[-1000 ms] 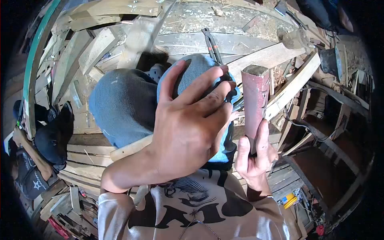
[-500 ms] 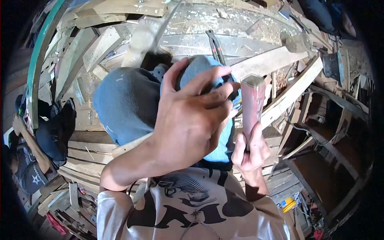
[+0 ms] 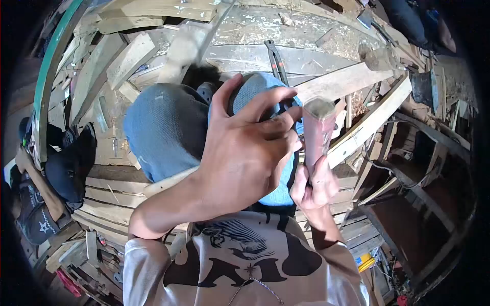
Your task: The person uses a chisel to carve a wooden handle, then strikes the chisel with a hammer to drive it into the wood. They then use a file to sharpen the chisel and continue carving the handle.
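While the left hand [image 3: 242, 153] arches before the knees [image 3: 168, 122], fingers bent and spread, its grasp hidden, the right hand [image 3: 316, 188] clasps the red block [image 3: 317, 132] by its lower end, near the left fingertips. Beyond the knees, pincers [image 3: 276, 61] lie near a plank [image 3: 347, 82].

The pincers [image 3: 275, 60] beside your cloth-clad knees look metal; the planks [image 3: 344, 81] around are rough, matt wood.
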A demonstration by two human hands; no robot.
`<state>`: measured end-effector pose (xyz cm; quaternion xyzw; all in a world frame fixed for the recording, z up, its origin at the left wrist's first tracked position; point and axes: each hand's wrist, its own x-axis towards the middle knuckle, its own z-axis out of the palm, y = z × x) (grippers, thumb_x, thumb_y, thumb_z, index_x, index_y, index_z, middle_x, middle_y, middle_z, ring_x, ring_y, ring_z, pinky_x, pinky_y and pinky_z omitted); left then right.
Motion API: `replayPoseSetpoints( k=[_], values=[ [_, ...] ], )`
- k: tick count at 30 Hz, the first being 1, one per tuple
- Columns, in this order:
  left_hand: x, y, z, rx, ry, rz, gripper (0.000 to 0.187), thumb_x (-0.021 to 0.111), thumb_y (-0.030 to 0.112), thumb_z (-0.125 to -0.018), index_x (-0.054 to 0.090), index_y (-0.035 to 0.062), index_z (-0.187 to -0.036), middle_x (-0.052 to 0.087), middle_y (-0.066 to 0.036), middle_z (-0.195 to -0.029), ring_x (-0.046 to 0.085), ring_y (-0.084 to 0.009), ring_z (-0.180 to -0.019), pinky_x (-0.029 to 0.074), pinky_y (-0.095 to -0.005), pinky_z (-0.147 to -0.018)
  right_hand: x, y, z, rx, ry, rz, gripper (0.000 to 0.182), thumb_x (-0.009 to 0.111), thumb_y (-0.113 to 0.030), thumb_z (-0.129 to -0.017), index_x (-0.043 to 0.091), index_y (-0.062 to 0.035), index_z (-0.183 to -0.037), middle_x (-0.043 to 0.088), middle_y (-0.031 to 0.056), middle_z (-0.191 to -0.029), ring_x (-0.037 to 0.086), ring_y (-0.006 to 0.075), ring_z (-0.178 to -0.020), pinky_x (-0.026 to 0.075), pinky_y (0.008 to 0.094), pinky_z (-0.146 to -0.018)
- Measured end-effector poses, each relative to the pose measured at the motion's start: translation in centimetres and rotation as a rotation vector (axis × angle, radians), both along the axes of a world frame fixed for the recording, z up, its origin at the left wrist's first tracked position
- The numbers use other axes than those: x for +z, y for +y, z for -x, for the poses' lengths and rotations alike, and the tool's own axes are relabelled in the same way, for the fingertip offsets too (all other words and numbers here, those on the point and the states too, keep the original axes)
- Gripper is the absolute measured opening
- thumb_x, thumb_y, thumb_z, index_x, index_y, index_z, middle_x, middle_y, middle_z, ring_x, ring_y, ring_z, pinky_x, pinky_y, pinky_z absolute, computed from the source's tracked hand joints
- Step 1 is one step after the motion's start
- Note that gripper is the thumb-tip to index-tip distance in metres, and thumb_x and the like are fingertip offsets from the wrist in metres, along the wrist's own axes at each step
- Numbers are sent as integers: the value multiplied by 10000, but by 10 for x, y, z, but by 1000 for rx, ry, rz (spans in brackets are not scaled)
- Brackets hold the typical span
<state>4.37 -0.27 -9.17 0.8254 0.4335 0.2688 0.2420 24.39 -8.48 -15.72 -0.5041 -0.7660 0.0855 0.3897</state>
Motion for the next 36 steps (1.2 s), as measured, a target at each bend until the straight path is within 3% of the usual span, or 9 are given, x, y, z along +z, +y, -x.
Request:
replayPoseSetpoints(
  k=[1, 3, 5, 21, 24, 28, 32, 33, 36],
  values=[
    [-3, 1, 2, -1, -10, -34, 123, 675, 150, -742, 726, 58, -806, 697, -17, -1083, 522, -214, -1258, 278, -652, -1025, -5, -4, -2, 3, -3, 0, 640, 701, -35, -829, 479, -86, -1427, 545, 142, -719, 518, 265, -492, 416, 356, -422],
    [-2, 0, 2, 23, -6, -35, 140, 676, 148, -737, 736, 57, -824, 696, -16, -1088, 521, -215, -1255, 275, -654, -1029, -7, -6, -5, 17, 0, 17, 646, 702, -29, -831, 471, -87, -1432, 549, 149, -720, 525, 268, -495, 416, 358, -414],
    [4, -2, 1, 13, 4, 10, 198, 716, 120, -812, 743, 129, -1007, 715, -40, -1142, 573, -282, -1225, 270, -597, -1055, -2, 5, 1, 6, 30, -13, 597, 708, -23, -823, 512, -69, -1385, 556, 145, -728, 529, 249, -496, 413, 345, -413],
    [3, -1, 3, 18, -18, 2, 120, 702, 105, -811, 738, 97, -925, 723, -30, -1111, 576, -246, -1221, 277, -602, -1040, -23, 14, -2, 44, 31, -104, 742, 694, 6, -797, 411, -83, -1476, 504, 119, -683, 488, 247, -467, 384, 344, -402],
    [6, -1, 1, 23, 4, 21, 107, 723, 112, -793, 733, 85, -896, 726, -40, -1105, 581, -246, -1214, 270, -605, -1045, -13, 32, 6, 51, 16, -110, 671, 678, 15, -795, 451, -54, -1423, 531, 135, -702, 510, 259, -480, 426, 347, -422],
    [2, -2, 3, 36, -9, -1, 103, 724, 110, -803, 730, 82, -902, 718, -40, -1134, 585, -242, -1212, 280, -585, -1055, -32, 24, -9, 82, 24, -160, 741, 665, 7, -798, 394, -90, -1481, 551, 129, -715, 528, 263, -491, 450, 346, -431],
    [2, 0, 3, 38, -36, 41, 78, 734, 98, -799, 722, 86, -875, 714, -30, -1126, 583, -239, -1216, 272, -589, -1047, -27, 34, -9, 94, 48, -140, 824, 676, 78, -767, 364, -108, -1506, 537, 117, -700, 471, 256, -468, 381, 348, -404],
    [2, 0, 3, 44, -35, 39, 78, 734, 98, -799, 722, 86, -875, 714, -30, -1126, 583, -239, -1216, 272, -589, -1047, -29, 20, -17, 89, -68, -143, 658, 640, 91, -768, 426, 137, -1388, 672, 239, -806, 636, 318, -551, 512, 381, -517],
    [7, 1, 4, 20, -16, 43, 59, 735, 98, -797, 705, 78, -844, 710, -30, -1119, 578, -245, -1218, 271, -584, -1044, -43, 0, -31, 99, -55, -33, 670, 627, 69, -802, 381, 128, -1422, 678, 238, -780, 677, 333, -614, 543, 388, -570]
  ],
)
